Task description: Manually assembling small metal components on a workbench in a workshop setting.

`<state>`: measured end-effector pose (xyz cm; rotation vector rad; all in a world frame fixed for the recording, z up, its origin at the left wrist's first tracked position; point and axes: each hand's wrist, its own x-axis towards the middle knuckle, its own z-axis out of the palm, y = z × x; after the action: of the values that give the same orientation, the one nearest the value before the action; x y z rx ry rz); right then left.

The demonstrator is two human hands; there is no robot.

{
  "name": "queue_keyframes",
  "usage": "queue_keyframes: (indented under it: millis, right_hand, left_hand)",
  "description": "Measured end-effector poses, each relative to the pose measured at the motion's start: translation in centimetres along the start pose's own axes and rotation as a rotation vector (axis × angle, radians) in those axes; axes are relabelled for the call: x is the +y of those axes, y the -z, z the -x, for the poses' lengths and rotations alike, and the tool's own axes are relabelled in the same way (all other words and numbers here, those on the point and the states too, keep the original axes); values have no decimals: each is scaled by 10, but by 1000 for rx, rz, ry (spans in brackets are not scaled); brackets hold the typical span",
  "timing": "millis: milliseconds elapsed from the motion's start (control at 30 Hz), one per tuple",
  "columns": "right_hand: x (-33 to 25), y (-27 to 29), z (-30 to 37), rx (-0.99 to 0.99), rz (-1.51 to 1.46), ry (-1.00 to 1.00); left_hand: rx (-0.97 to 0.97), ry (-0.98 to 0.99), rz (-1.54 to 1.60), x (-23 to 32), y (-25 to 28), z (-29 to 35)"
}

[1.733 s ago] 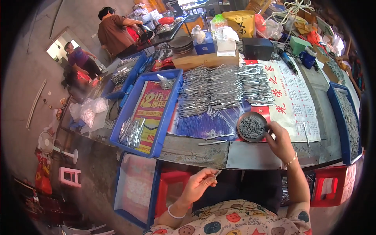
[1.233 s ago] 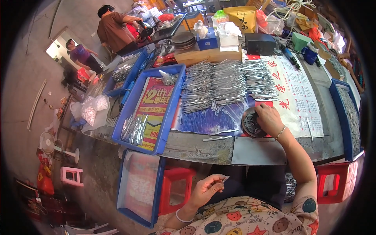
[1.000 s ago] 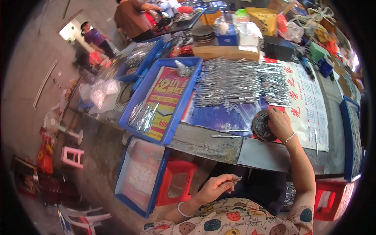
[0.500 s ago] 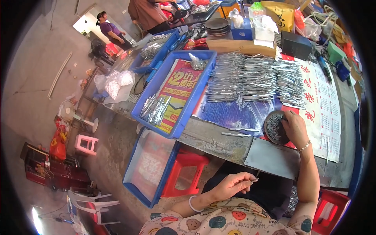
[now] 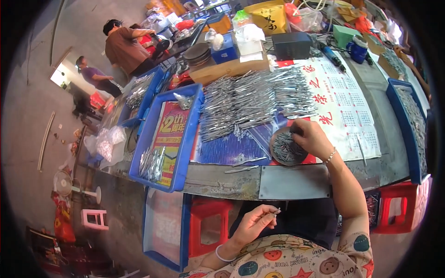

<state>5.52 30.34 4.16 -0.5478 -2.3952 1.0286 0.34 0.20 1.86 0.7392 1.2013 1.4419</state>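
Held low over my lap, my left hand (image 5: 256, 225) pinches a small silvery metal piece (image 5: 277, 211) between thumb and fingertips. My right hand (image 5: 314, 140) reaches over the right rim of a round dark bowl (image 5: 273, 155) at the table's front. Its fingers are curled together at the small thin metal pieces (image 5: 287, 147) inside, and whatever they grip is hidden. Behind the bowl, long thin metal strips (image 5: 254, 98) lie in three dense rows. A few loose strips (image 5: 242, 169) rest left of the bowl, near a grey metal plate (image 5: 292, 182) at the table edge.
A blue tray (image 5: 180, 181) with metal strips stands to the left; another blue tray (image 5: 399, 121) is at the right. A printed calendar sheet (image 5: 368, 116) covers the table's right part. Beyond stand a dark box (image 5: 292, 45) and a blue mug (image 5: 357, 50). Red stools flank my lap.
The view has turned to the right, so the table sits further left and the right tray shows. My right hand stays at the bowl; my left keeps its pinch.
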Motion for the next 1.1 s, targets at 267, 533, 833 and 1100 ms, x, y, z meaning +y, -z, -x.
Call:
queue_keyframes:
  millis: [267,533,833,1100]
  right_hand:
    - [-44,10,28,-9,-275,45]
    - [-74,1,96,-123,-650,-196]
    - [-63,-23,122,-178,-964,-316]
    - [-69,-47,129,-208,-1306,-441]
  left_hand:
    - [62,-35,-2,3,4,10]
    - [59,-76,6,4,6,13]
    - [90,-32,-7,7,0,11]
    - [87,-47,12,6,4,17]
